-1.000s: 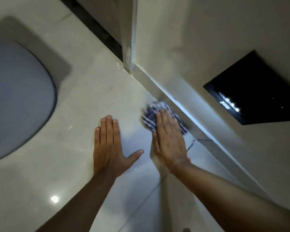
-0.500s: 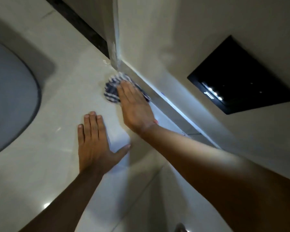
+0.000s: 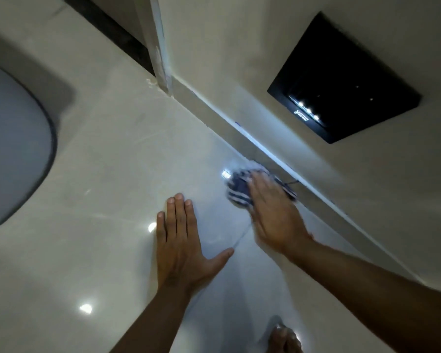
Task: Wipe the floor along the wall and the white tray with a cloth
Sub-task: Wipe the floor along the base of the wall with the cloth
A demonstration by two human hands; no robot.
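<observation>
A crumpled blue-and-white striped cloth [image 3: 238, 187] lies on the glossy pale tile floor [image 3: 117, 159], right against the skirting [image 3: 242, 138] at the foot of the wall. My right hand [image 3: 274, 212] presses flat on top of the cloth, fingers pointing toward the wall; it is motion-blurred. My left hand [image 3: 181, 240] rests palm-down on the floor to the left of it, fingers spread, holding nothing. No white tray is in view.
A grey rounded mat [image 3: 13, 149] covers the floor at the left. A black square panel [image 3: 344, 77] with small lights sits in the wall at upper right. A wall corner post [image 3: 161, 59] stands at top centre. A bare foot [image 3: 284, 338] shows at the bottom edge.
My right hand slid the cloth from the wall corner back along the skirting toward me and to the right. My left hand stayed planted on the floor.
</observation>
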